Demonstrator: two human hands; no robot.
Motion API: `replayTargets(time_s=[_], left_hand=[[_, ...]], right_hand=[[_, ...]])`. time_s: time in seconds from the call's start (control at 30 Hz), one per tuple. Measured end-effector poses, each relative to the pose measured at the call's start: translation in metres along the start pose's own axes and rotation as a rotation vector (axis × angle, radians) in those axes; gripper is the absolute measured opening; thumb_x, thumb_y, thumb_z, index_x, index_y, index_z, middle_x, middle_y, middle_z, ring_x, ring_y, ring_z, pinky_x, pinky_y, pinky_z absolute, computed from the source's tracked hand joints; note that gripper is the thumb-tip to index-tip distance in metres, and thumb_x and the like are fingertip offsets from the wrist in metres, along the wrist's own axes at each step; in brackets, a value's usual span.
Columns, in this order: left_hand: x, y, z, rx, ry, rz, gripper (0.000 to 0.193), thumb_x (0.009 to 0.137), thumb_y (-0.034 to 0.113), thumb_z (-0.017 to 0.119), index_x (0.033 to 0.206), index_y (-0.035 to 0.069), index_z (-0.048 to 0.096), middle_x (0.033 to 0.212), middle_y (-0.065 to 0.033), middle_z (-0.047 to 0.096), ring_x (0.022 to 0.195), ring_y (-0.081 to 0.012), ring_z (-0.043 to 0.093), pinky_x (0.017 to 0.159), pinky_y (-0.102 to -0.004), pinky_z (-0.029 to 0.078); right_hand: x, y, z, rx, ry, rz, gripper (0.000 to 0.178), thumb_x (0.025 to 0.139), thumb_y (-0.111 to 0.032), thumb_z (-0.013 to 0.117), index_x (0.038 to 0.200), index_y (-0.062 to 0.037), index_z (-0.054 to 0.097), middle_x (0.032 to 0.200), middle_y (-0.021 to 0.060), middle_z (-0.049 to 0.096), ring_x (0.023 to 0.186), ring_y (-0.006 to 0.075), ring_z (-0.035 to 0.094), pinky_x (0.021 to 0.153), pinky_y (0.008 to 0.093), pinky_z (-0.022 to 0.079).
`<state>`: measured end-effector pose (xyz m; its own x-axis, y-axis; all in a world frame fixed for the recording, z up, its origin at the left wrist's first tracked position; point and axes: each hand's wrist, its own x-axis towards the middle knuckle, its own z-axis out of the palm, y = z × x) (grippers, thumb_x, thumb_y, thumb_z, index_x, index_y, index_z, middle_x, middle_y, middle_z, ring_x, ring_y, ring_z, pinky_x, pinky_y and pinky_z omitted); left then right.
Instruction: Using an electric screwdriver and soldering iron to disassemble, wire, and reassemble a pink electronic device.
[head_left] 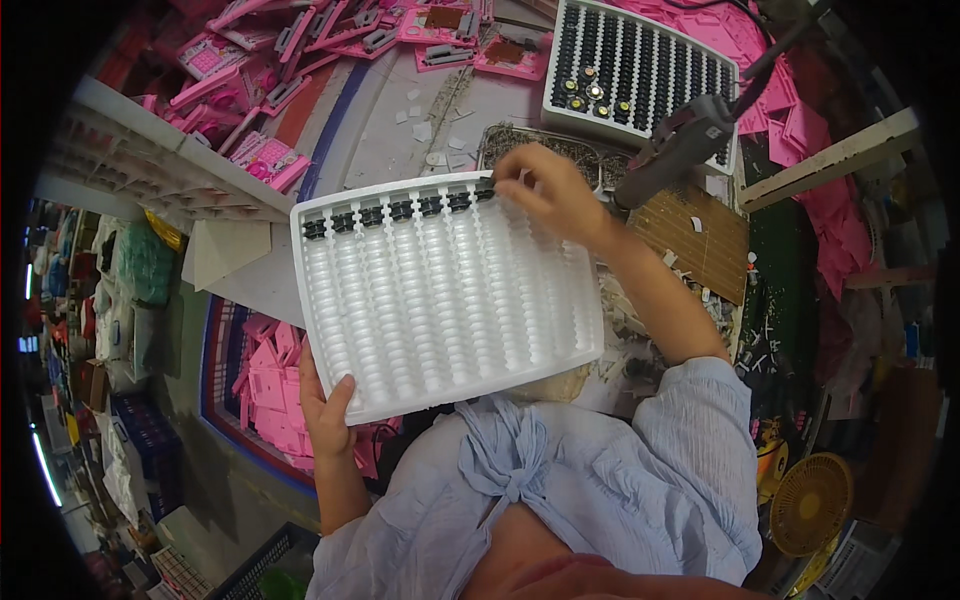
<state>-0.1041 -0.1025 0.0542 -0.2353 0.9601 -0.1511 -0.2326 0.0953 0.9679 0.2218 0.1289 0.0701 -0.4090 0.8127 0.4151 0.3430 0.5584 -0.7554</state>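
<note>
A white plastic tray with rows of small ribbed slots is held tilted in front of me. My left hand is closed on its lower left corner, thumb on top. Along the far edge, several small black ribbed parts sit one to a column, from the left to past the middle. The columns below them are bare white. My right hand is at the far edge with fingers bent and pinched at a small black part at the end of that row. The fingers partly hide it.
A second tray, filled with black parts, stands at the back right beside a dark tool on an arm. Pink plastic cases pile up at the back left. A bin of pink pieces is below left. A wooden board lies right.
</note>
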Motion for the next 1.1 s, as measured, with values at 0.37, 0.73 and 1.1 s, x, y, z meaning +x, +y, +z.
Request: replayTargets(time_s=[0.37,0.73,1.1], left_hand=[[0.001,0.0,0.002,0.015,-0.007,0.002,0.077,0.083,-0.001,0.062,0.152,-0.006,0.029,0.143,-0.0202,0.048,0.129,-0.0269,0.051,0.11,-0.0382,0.039],[0.007,-0.005,0.003,0.007,0.028,-0.033,0.076,0.081,0.0,0.061,0.151,-0.003,0.032,0.14,-0.0196,0.051,0.123,-0.028,0.055,0.105,-0.0392,0.045],[0.003,-0.002,0.004,0.003,0.056,-0.014,0.074,0.08,0.0,0.059,0.15,-0.004,0.034,0.137,-0.0205,0.052,0.121,-0.0289,0.057,0.103,-0.0394,0.047]], right_hand=[[0.002,-0.011,0.013,-0.593,-0.148,-0.015,0.014,0.086,-0.013,0.067,0.097,-0.0059,0.072,0.077,0.0091,0.069,0.067,0.0172,0.065,0.065,0.0317,0.051],[0.078,0.075,-0.078,0.236,0.202,0.557,0.025,0.09,-0.026,0.071,0.102,-0.0046,0.076,0.085,0.0031,0.069,0.072,0.0099,0.059,0.058,0.025,0.046],[0.13,0.132,-0.121,-0.709,0.317,0.657,0.032,0.078,-0.037,0.078,0.102,-0.0156,0.078,0.105,0.0111,0.075,0.102,0.0316,0.071,0.089,0.0443,0.055]])
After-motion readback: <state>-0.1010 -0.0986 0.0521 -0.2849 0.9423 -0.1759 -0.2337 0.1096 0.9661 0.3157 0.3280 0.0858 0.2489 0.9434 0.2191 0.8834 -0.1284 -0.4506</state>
